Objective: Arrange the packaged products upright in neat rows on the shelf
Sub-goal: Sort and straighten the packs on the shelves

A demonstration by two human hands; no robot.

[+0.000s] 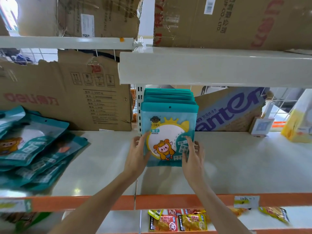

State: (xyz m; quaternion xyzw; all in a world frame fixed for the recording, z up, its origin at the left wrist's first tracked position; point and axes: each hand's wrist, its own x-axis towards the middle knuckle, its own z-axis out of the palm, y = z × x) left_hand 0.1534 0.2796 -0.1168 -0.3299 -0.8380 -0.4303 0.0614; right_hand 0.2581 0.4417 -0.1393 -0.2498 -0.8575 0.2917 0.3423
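Both hands, left hand [137,153] and right hand [192,155], hold the front teal packet [168,132] upright by its edges. Bare shelf [236,157] lies open rightward; a loose packet pile [33,149] crowds the left.

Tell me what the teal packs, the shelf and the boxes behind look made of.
Teal packs: likely glossy plastic film pouches; the loose pile at left shows sheen and wrinkles. Shelf: probably painted metal, smooth cream surface with soft reflections and an orange front strip. Boxes: brown corrugated cardboard, matte, with torn edges and creases. Both hands, left and right, hold the front pack.
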